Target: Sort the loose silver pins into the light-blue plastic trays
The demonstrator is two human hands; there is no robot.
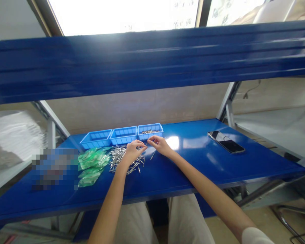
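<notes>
My left hand (134,151) is pinched, thumb and fingertips together, above the right part of a pile of thin silver metal pins (117,156). Facing it closely, my right hand (158,144) is also pinched, and its fingertips nearly meet those of the left. Whatever lies between the fingertips is too small to make out. One loose pin (153,155) lies on the table just below my right hand. Behind the hands stands a blue bin (150,136) with many small thin metal pieces in it.
Two more blue bins (123,139) (96,144) stand in line to the left. Crumpled green plastic bags (94,162) lie left of the pile. A phone (226,142) rests on the blue table (183,169) at right. A blue shelf beam (147,64) crosses above.
</notes>
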